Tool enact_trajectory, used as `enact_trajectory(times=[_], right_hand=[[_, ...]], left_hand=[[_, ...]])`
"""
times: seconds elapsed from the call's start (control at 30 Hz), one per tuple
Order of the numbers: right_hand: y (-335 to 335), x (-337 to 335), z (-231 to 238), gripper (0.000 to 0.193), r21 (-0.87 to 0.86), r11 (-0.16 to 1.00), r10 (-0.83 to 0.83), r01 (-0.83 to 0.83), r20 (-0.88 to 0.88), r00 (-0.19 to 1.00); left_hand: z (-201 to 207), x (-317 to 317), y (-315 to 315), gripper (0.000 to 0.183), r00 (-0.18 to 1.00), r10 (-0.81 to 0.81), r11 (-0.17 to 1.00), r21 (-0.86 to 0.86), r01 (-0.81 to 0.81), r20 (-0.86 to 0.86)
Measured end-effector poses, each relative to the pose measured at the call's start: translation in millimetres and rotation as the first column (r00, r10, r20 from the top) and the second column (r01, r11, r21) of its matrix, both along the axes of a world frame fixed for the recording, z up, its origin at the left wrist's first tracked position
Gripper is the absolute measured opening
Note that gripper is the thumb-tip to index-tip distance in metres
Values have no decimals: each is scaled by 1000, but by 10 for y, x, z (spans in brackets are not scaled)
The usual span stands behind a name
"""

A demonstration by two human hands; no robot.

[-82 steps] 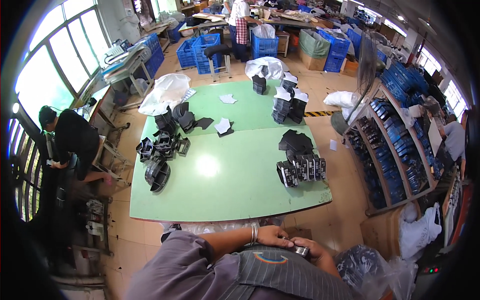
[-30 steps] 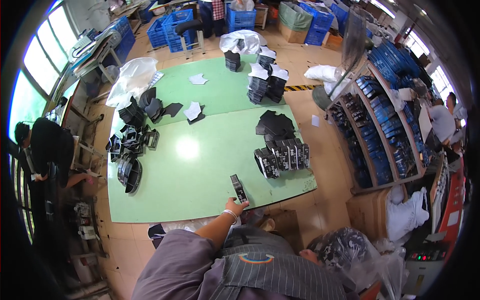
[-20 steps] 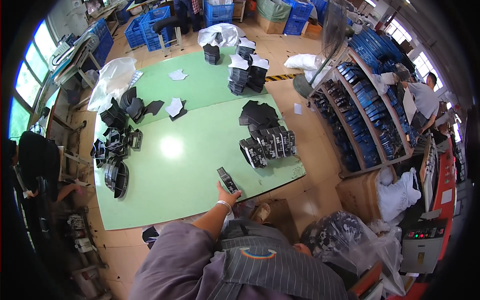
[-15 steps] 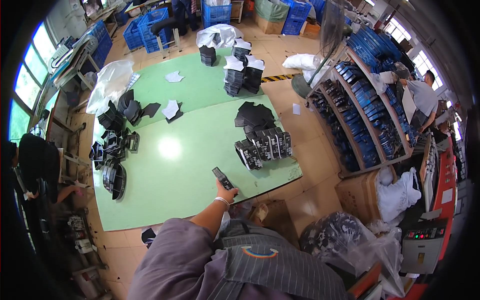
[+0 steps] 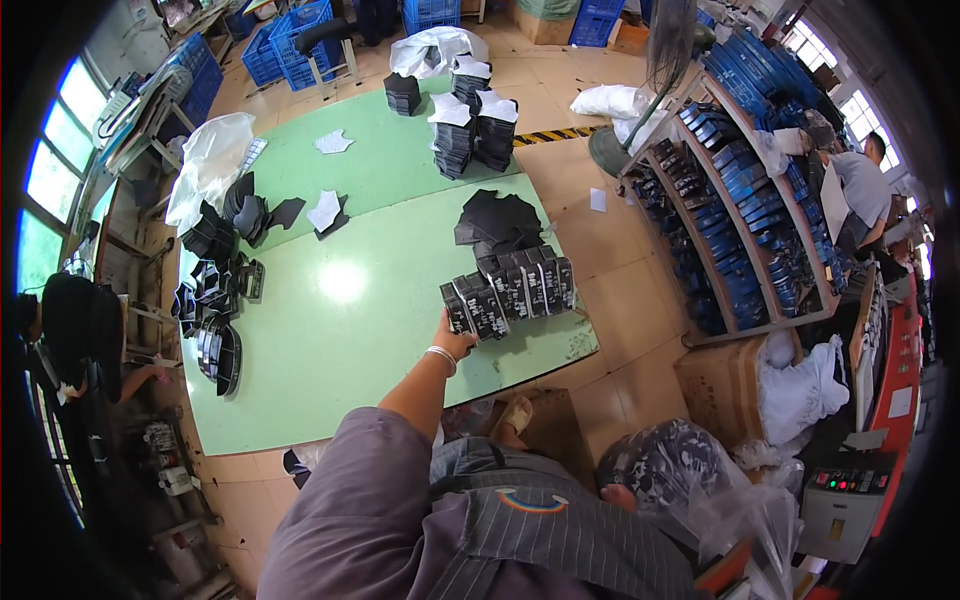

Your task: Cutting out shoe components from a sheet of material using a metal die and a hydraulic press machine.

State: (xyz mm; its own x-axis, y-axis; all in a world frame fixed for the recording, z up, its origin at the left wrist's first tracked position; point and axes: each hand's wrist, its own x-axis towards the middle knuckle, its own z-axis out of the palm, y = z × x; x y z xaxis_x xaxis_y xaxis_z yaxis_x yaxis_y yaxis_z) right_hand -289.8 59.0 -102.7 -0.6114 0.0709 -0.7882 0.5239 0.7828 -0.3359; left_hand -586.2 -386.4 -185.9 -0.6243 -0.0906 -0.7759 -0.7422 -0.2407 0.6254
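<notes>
My left hand (image 5: 457,340) is closed on the near end of a narrow black block with white marks, which looks like a cutting die (image 5: 455,308). This die stands at the left end of a row of similar marked dies (image 5: 525,285) on the green table (image 5: 320,385), right against its neighbour. Behind the row lie flat black cut pieces (image 5: 497,222). A patch of skin beside the apron's right edge may be my right hand (image 5: 619,496); its fingers cannot be made out.
Black frame-shaped dies (image 5: 218,355) and black pieces line the table's left side. Stacks of black pieces topped with white sheets (image 5: 452,108) stand at the far end. To the right are a rack of blue dies (image 5: 735,190), a carton (image 5: 715,395) and a person (image 5: 862,190).
My left hand has carried the die forward from the table's near edge to the left end of the row. The whole view has shifted slightly.
</notes>
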Motion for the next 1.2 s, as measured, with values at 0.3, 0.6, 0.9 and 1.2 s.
enact_trajectory(times=[0.3, 0.6, 0.9, 1.2], right_hand=[[450, 127, -320, 38, -281, 958, 105, -59, 153, 983], [745, -391, -287, 35, -24, 970, 240, -240, 188, 952], [-1939, -2103, 421, 38, -19, 914, 387, -406, -265, 883], [-5149, -3500, -228, 43, -155, 648, 641, -746, -419, 644]], left_hand=[[192, 586, -54, 101, 963, -268, 814, -537, 222, -8], [372, 1691, -819, 78, 907, -111, 604, -697, 386, 406], [98, 2431, -2693, 77, 850, 330, 503, -838, 209, 410], [-189, 2047, -3432, 66, 809, 499, 280, -941, 190, 312]])
